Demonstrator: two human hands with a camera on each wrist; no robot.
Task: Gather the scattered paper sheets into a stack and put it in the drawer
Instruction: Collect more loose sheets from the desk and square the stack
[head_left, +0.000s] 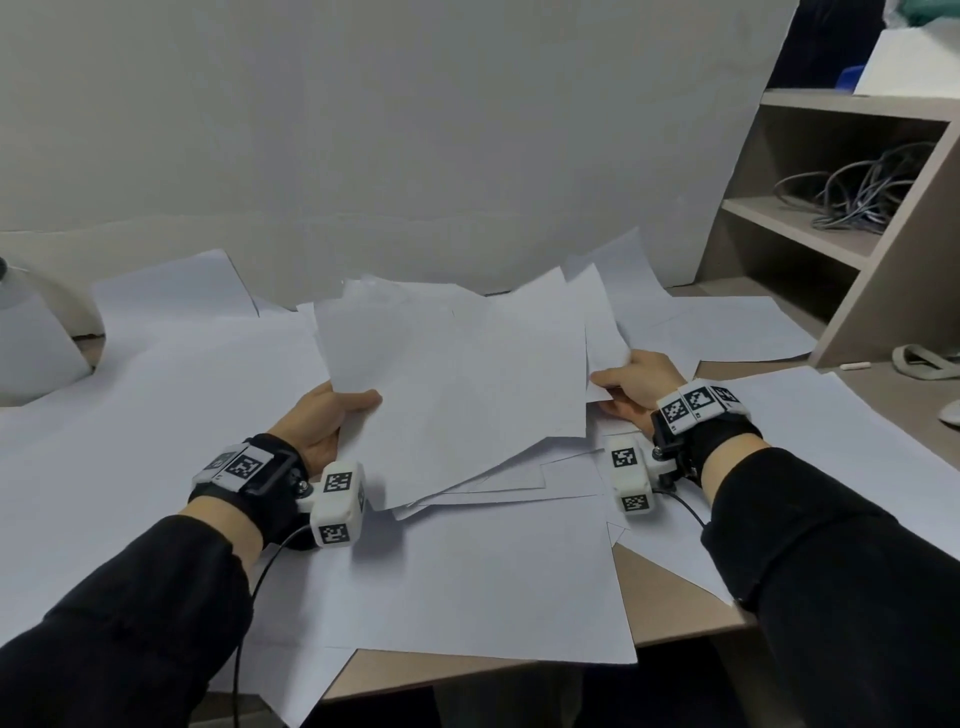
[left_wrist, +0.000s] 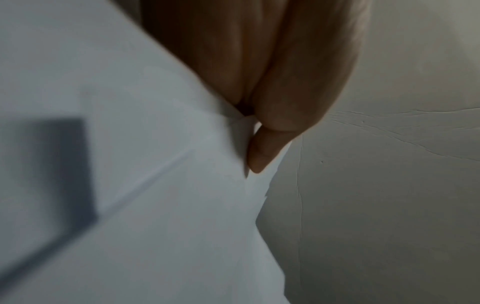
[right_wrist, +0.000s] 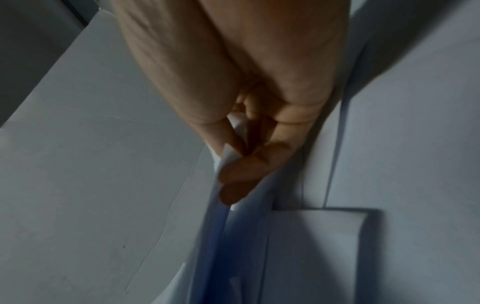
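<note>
Left hand (head_left: 324, 421) pinching the nine o'clock edge of a ragged sheaf of thin white paper sheets (head_left: 457, 374) — right hand (head_left: 636, 387) gripping three o'clock, sheaf lifted mid-desk, loose flat white sheets (head_left: 467, 577) scattered beneath.

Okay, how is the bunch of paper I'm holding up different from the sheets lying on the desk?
The held bunch is lifted and tilted, gripped at its sides by the left hand and right hand; the loose sheets lie flat on the desk. The held bunch is several overlapped sheets with uneven edges; the loose sheets are spread wide, some overhanging the desk's front edge. Both are plain white paper.
</note>
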